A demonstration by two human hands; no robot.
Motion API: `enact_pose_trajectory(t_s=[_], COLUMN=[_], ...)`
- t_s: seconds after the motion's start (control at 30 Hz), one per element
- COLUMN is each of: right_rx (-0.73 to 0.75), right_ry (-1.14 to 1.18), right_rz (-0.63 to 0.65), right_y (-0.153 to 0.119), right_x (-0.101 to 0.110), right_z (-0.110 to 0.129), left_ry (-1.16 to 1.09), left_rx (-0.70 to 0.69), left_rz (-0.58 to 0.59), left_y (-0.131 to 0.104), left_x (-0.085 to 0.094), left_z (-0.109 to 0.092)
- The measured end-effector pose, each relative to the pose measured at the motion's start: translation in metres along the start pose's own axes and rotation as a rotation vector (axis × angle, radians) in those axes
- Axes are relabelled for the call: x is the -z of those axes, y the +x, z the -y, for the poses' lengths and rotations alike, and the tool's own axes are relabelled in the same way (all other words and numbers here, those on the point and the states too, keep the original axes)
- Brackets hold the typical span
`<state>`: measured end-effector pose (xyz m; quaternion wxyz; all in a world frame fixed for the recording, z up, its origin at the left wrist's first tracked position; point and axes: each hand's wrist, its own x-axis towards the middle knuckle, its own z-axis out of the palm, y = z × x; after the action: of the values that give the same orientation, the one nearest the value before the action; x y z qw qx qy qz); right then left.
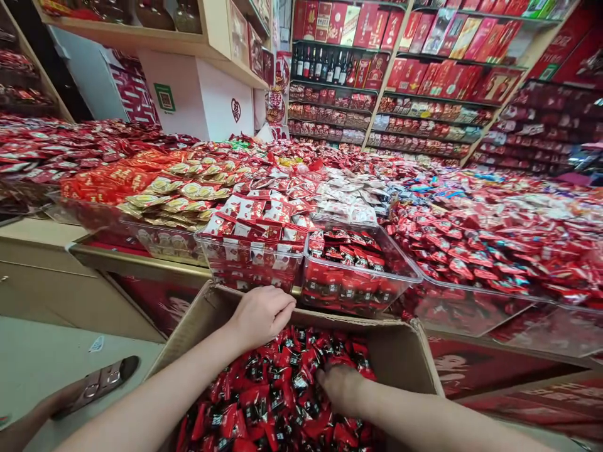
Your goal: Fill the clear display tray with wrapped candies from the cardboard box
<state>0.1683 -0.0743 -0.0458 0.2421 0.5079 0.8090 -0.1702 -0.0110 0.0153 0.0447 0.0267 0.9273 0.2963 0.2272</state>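
A brown cardboard box [396, 351] stands open below the display, filled with red and black wrapped candies [264, 389]. My left hand [264, 314] is closed over the box's far edge, its fingers curled down. Inside the box, my right hand [342, 386] reaches down among the candies; its fingertips are buried, so what they hold is hidden. Just beyond the box edge is a clear plastic bin [353, 273] partly filled with similar red and black packets. Beside it on the left, another clear bin [249, 257] is heaped with red and white packets.
Gold packets [188, 188] and orange-red packets [113, 179] lie heaped to the left, more red packets [471, 245] to the right. Shelves of bottles [320, 66] and gift boxes [433, 81] rise behind. A sandalled foot [97, 384] is on the floor at lower left.
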Motion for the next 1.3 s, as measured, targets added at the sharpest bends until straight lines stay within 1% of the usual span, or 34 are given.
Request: enact_pose_trajectory(t_s=[0.13,0.2,0.27,0.33,0.43,0.47,0.5,0.53,0.57,0.63,0.67,0.7,0.77,0.83,0.97,1.03,1.1,1.17,1.23,1.3], right_rx=[0.060,0.107,0.139,0.160,0.212,0.236,0.263,0.290,0.315,0.358,0.372,0.378,0.361,0.310,0.237,0.237,0.239,0.267,0.346,0.442], right_ry=[-0.034,-0.040,-0.040,-0.018,0.048,0.120,0.242,0.409,0.603,0.973,1.094,1.176,1.251,1.239,1.225,1.253,1.272,1.382,1.621,1.877], right_rz=[0.008,0.000,-0.032,-0.086,-0.197,-0.251,-0.313,-0.378,-0.442,-0.538,-0.563,-0.581,-0.611,-0.651,-0.765,-0.806,-0.820,-0.769,-0.670,-0.528], right_y=[-0.001,0.000,-0.002,-0.007,-0.022,-0.028,-0.034,-0.041,-0.046,-0.054,-0.056,-0.057,-0.056,-0.054,-0.050,-0.049,-0.049,-0.050,-0.049,-0.047], right_x=[-0.006,-0.005,0.000,0.012,0.036,0.045,0.054,0.063,0.070,0.081,0.085,0.087,0.087,0.085,0.079,0.078,0.079,0.079,0.079,0.078], right_z=[0.008,0.010,0.011,0.011,0.007,0.005,0.002,0.000,-0.003,-0.008,-0.010,-0.011,-0.013,-0.014,-0.015,-0.015,-0.014,-0.014,-0.013,-0.014], left_ry=[-0.027,-0.052,-0.092,-0.155,-0.270,-0.315,-0.384,-0.481,-0.591,-0.774,-0.826,-0.847,-0.894,-0.956,-1.028,-1.101,-1.137,-1.065,-0.927,-0.796], left_rx=[0.003,0.002,-0.005,-0.027,-0.062,-0.070,-0.068,-0.056,-0.026,0.081,0.149,0.216,0.322,0.386,0.440,0.450,0.427,0.362,0.217,0.017], left_rz=[-0.016,-0.035,-0.065,-0.106,-0.191,-0.206,-0.194,-0.150,-0.079,0.076,0.125,0.146,0.147,0.127,0.036,0.044,0.080,0.075,0.042,0.002], left_y=[-0.001,-0.002,-0.002,-0.003,-0.004,-0.004,-0.004,-0.004,-0.003,0.000,0.002,0.004,0.006,0.008,0.012,0.012,0.011,0.010,0.008,0.008], left_x=[-0.001,-0.002,-0.001,0.002,0.012,0.017,0.021,0.024,0.027,0.027,0.026,0.023,0.017,0.012,0.010,0.012,0.014,0.017,0.019,0.020], left_z=[0.000,0.001,0.001,0.001,-0.003,-0.006,-0.010,-0.014,-0.019,-0.027,-0.030,-0.033,-0.037,-0.038,-0.037,-0.034,-0.031,-0.029,-0.029,-0.031])
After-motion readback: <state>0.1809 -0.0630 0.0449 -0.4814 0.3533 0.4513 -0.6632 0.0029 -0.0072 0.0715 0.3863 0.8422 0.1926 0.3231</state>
